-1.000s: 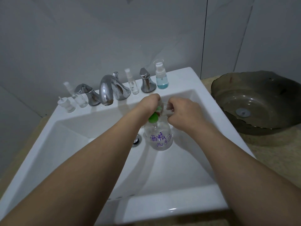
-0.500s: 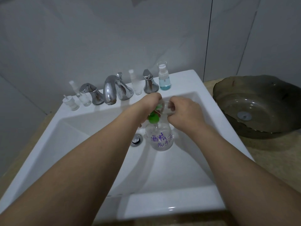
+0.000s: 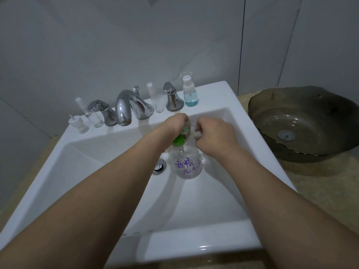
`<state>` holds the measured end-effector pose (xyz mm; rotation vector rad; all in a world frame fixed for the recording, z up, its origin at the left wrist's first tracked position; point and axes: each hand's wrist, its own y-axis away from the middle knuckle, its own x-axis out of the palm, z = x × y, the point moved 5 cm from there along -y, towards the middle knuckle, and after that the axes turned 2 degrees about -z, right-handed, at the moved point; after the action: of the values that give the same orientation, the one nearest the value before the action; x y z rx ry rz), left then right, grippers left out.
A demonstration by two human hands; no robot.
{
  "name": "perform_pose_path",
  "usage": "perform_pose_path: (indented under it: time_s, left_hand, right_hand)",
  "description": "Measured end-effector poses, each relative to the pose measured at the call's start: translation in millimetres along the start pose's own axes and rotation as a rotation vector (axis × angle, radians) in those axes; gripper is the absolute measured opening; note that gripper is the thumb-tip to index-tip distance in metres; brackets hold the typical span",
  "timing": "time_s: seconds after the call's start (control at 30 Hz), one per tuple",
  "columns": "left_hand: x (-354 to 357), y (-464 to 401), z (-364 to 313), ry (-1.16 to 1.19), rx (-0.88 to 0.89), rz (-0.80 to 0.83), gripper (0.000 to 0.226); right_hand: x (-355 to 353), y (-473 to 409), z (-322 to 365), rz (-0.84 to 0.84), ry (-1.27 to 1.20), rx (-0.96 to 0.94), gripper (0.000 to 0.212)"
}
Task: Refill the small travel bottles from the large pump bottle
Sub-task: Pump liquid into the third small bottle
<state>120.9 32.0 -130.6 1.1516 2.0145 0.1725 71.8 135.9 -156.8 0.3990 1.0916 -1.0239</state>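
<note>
The large clear pump bottle [image 3: 187, 164], marked with purple writing and topped by a green pump collar [image 3: 178, 140], stands in the white sink [image 3: 108, 171]. My left hand [image 3: 174, 123] covers the pump head, fingers curled over it. My right hand [image 3: 211, 133] grips a small clear travel bottle [image 3: 192, 131] held close against the pump's spout; most of that bottle is hidden by my fingers. More small bottles stand on the back ledge: a blue-liquid spray bottle [image 3: 189, 90], a slim clear one [image 3: 156, 100], and two clear ones at the left [image 3: 93, 115].
A chrome faucet [image 3: 126, 107] with two handles [image 3: 101, 111] [image 3: 172, 97] lines the back ledge. A loose white pump cap [image 3: 78, 124] sits at the ledge's far left. The drain plug [image 3: 160, 166] lies beside the pump bottle. A dark glass basin [image 3: 303, 123] stands on the counter to the right.
Both hands and the bottles keep the same positions relative to each other. Only the camera view has shifted slightly.
</note>
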Motion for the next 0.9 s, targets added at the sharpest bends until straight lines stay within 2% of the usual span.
perform_pose_path:
  time_s: [0.23,0.33,0.5,0.7,0.9]
  left_hand:
    - [-6.5,-2.4,-3.5,-0.028,-0.044,0.005,0.031]
    - [-6.9,-2.8,-2.9,-0.022,-0.043,0.015,0.026]
    - [-2.6,-5.6,-0.5,0.062,0.023,0.010,0.023]
    - [0.8,-6.9,1.5,0.048,0.044,0.019,0.023]
    - [0.7,-6.7,2.4,0.067,0.068,0.023,0.025]
  right_hand:
    - [-5.9,-0.9,3.0,-0.074,-0.033,-0.017,0.023]
    - [-5.7,-1.4,3.0,-0.077,-0.034,-0.018,0.024]
    - [-4.1,-1.1,1.5,-0.041,-0.012,-0.013,0.026]
    - [-2.2,-0.9,0.6,0.031,0.016,0.006,0.024]
    - [-1.9,-0.1,1.0,0.006,0.011,0.002,0.022]
